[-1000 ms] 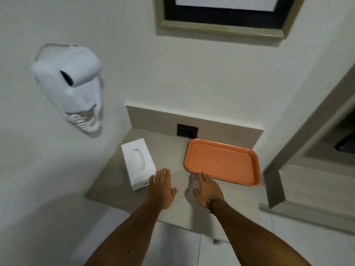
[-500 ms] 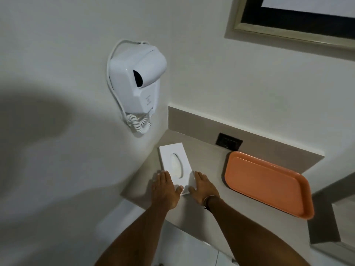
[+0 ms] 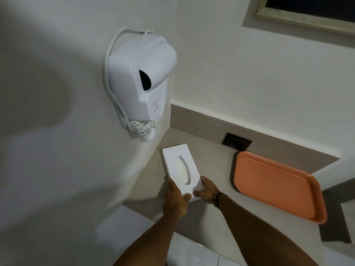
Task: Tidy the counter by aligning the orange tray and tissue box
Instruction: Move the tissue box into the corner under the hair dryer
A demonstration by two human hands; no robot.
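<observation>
A white tissue box (image 3: 176, 160) with an oval slot lies on the beige counter (image 3: 209, 160), near the left wall and angled to it. My left hand (image 3: 175, 200) grips the box's near left corner, thumb on top. My right hand (image 3: 206, 191) holds the near right corner. An empty orange tray (image 3: 276, 187) lies to the right on the counter, its far corner close to the backsplash, apart from both hands.
A white wall-mounted hair dryer (image 3: 140, 87) with a coiled cord hangs on the left wall above the box. A black socket (image 3: 236, 142) sits in the backsplash. A framed picture (image 3: 307, 14) hangs at the top right. White floor tiles (image 3: 192, 252) lie below the counter edge.
Both hands went from lying flat on the counter to gripping the near end of the tissue box. The view has swung left and closer.
</observation>
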